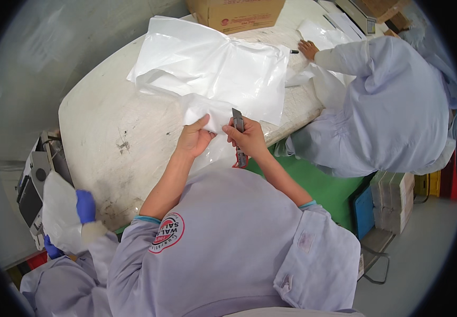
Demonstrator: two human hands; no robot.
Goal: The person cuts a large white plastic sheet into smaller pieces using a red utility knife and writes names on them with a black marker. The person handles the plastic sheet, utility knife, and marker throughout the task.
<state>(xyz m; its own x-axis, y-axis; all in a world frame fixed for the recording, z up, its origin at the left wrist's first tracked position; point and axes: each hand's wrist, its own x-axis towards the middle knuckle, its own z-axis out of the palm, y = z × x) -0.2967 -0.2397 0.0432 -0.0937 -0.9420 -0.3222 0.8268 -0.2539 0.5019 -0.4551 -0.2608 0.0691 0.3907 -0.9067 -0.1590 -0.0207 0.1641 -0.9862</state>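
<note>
Lying on the table [96, 121], white plastic sheet [212, 58] looks v. light, floppy, prob. slippery; best held at its folded near edge. L hand [194, 138] pinches that edge; R hand [250, 138], just beside, is wrapped round grey cutter [238, 121]. Folds hide sheet's underside; can't tell if R fingertips touch it or if blade's out.

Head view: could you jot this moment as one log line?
left hand: holding white sheet | right hand: gripping grey cutter | beyond sheet: cardboard box

Bright diffuse light, sheen on white sheet [215, 66], blackened fisheye corners
</note>
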